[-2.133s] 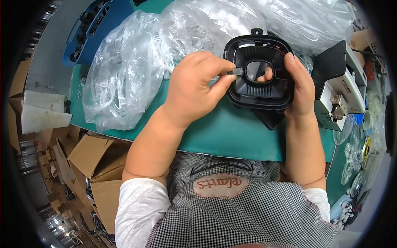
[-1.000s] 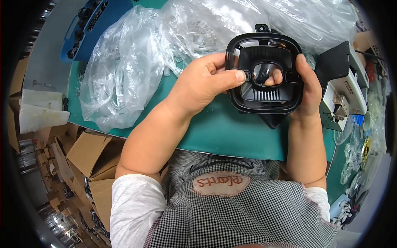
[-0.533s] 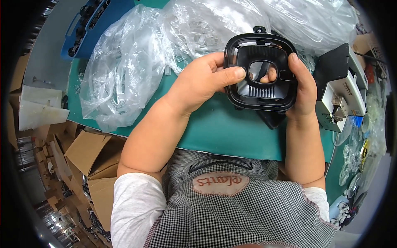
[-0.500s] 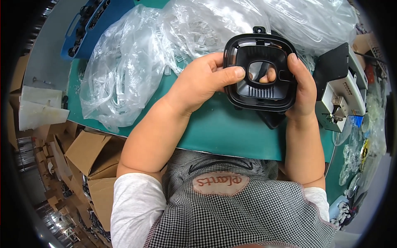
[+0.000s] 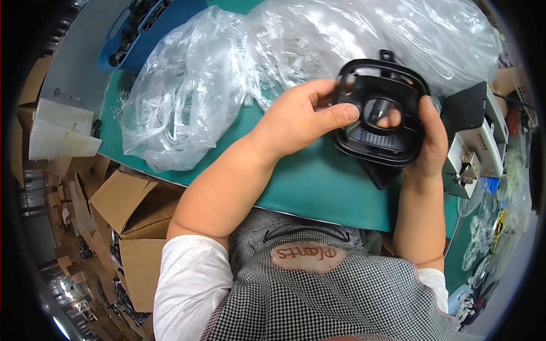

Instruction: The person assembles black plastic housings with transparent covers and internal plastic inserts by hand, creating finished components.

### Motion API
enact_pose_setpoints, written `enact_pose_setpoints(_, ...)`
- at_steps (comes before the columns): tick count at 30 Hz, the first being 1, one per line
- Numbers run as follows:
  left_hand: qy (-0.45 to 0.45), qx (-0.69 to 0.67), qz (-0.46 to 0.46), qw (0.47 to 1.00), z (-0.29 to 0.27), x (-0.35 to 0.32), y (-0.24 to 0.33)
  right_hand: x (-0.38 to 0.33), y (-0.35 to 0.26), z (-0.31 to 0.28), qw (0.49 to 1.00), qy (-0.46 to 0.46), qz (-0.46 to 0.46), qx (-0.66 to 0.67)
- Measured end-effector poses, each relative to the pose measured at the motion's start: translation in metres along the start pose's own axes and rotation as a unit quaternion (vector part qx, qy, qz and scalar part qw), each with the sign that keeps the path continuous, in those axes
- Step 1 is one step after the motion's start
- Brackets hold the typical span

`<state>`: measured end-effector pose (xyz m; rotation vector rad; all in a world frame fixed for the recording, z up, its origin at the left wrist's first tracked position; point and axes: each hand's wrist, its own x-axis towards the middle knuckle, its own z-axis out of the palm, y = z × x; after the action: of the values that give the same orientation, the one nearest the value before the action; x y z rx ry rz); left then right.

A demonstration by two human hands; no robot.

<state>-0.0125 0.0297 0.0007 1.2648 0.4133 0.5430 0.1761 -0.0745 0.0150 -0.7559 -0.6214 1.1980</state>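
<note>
Between my hands is a black plastic housing (image 5: 372, 142), squarish with rounded corners, an oval opening in its middle and a small tab on its top edge. My left hand (image 5: 310, 116) grips its left side, thumb laid over the front rim. Round the right side closes my right hand (image 5: 429, 139), with fingertips showing through the oval opening. The piece is held tilted above the green table mat (image 5: 307, 184). A dark pointed part (image 5: 380, 174) shows below its lower edge; whether it belongs to the housing I cannot tell.
Clear plastic bags (image 5: 182, 96) with transparent parts cover the far side of the table. A blue basket (image 5: 156, 37) of black parts stands far left. To the right is a black-and-white machine (image 5: 475, 136). An open cardboard box (image 5: 128, 199) sits below the table's left edge.
The housing and both hands appear shifted right and slightly nearer me. It now tilts more, its top edge leaning to the right. Both hands have kept their grip.
</note>
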Motion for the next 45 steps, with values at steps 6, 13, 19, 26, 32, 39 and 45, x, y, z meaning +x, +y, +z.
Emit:
enact_pose_setpoints(6, 0.295, 0.177, 0.178, 0.922, -0.039, -0.005, 0.028, 0.004, -0.016, -0.021, 0.998, 0.018, -0.049, 0.024)
enact_pose_setpoints(13, 0.277, 0.545, 0.237, 0.755, -0.054, 0.03, 0.0, 0.007, -0.011, -0.019, 0.998, 0.036, -0.053, -0.01)
enact_pose_setpoints(19, 0.285, 0.625, 0.25, 0.683, -0.052, 0.044, -0.017, 0.006, -0.006, -0.014, 0.997, 0.045, -0.051, -0.019)
enact_pose_setpoints(26, 0.286, 0.588, 0.203, 0.729, -0.054, 0.042, -0.016, 0.006, -0.005, -0.014, 0.998, 0.043, -0.04, -0.027)
enact_pose_setpoints(32, 0.266, 0.623, 0.185, 0.712, -0.051, 0.037, -0.012, 0.005, -0.004, -0.012, 0.997, 0.043, -0.034, -0.05)
enact_pose_setpoints(39, 0.247, 0.612, 0.17, 0.732, -0.059, 0.031, -0.008, 0.006, -0.006, -0.012, 0.996, 0.044, -0.044, -0.059)
enact_pose_setpoints(45, 0.266, 0.567, 0.121, 0.77, -0.046, 0.024, 0.006, 0.005, -0.008, -0.011, 0.997, 0.042, -0.033, -0.056)
